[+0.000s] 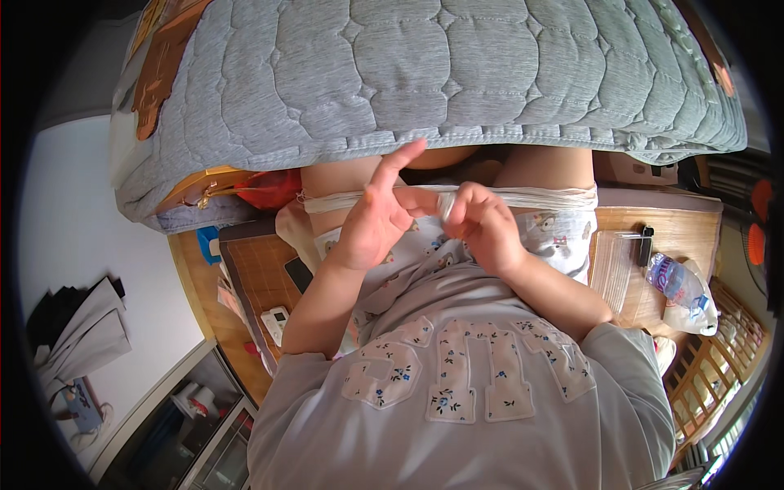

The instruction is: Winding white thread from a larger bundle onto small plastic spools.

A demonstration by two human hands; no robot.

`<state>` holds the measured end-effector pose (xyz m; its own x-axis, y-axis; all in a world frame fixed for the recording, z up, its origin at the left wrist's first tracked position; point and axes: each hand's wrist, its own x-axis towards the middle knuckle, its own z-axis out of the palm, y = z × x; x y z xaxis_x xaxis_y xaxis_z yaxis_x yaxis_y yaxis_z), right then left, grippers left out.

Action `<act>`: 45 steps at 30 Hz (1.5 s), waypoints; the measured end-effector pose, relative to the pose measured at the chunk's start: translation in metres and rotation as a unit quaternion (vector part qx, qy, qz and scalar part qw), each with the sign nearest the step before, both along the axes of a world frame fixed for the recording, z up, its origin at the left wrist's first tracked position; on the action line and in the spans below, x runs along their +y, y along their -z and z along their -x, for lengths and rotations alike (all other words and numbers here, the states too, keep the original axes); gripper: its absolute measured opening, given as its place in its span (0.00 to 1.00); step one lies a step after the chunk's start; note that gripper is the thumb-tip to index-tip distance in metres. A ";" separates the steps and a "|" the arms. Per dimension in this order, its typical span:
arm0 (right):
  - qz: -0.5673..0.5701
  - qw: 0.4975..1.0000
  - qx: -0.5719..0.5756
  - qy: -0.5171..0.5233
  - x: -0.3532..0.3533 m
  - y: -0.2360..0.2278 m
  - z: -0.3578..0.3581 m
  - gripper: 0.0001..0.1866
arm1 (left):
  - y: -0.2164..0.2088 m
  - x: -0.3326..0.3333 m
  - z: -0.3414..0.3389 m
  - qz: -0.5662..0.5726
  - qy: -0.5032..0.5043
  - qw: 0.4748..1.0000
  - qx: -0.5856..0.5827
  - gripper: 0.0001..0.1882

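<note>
A bundle of white strings [555, 198] lies across my bare thighs, over printed shorts. My left hand [371, 224] is above my lap, palm partly showing, one finger stretched up toward the bed and another pointing right. White string [446, 206] is wound in a small band at the tip of that right-pointing finger. My right hand [490, 229] closes in a pinch on this band, its other fingers curled. Whether the band joins the bundle behind it cannot be made out.
A grey quilted mattress [400, 73] spans the far side. To the right, clear-looking strands [614, 269], a black object [646, 245] and a plastic bottle [676, 279] lie on the woven mat. A white remote [275, 322] and red bag [269, 189] are left.
</note>
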<state>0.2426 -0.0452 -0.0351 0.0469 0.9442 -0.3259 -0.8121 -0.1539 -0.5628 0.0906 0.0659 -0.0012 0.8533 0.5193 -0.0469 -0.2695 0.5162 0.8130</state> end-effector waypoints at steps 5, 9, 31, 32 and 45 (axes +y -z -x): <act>-0.063 0.995 -0.057 0.052 0.001 -0.001 -0.004 0.08 | 0.000 0.011 0.000 -0.470 0.016 0.849 0.241 0.40; -0.069 0.991 -0.114 -0.008 0.001 0.002 0.000 0.07 | 0.011 -0.005 -0.007 -0.274 -0.096 0.947 0.136 0.36; -0.141 0.972 -0.182 0.055 -0.001 0.009 0.001 0.06 | 0.017 -0.020 -0.001 -0.027 -0.093 0.993 0.063 0.35; -0.160 0.967 -0.190 0.058 0.001 0.010 -0.001 0.06 | 0.017 -0.019 -0.001 -0.052 -0.091 0.992 0.070 0.34; 0.008 0.994 -0.104 -0.031 0.004 -0.011 -0.019 0.08 | 0.020 -0.018 0.004 -0.293 -0.073 0.938 0.174 0.32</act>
<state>0.2614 -0.0410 -0.0241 0.0575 0.9419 -0.3309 -0.6675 -0.2102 -0.7144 0.0871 0.0481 -0.0211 0.7573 0.6527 0.0207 0.0307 -0.0673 0.9973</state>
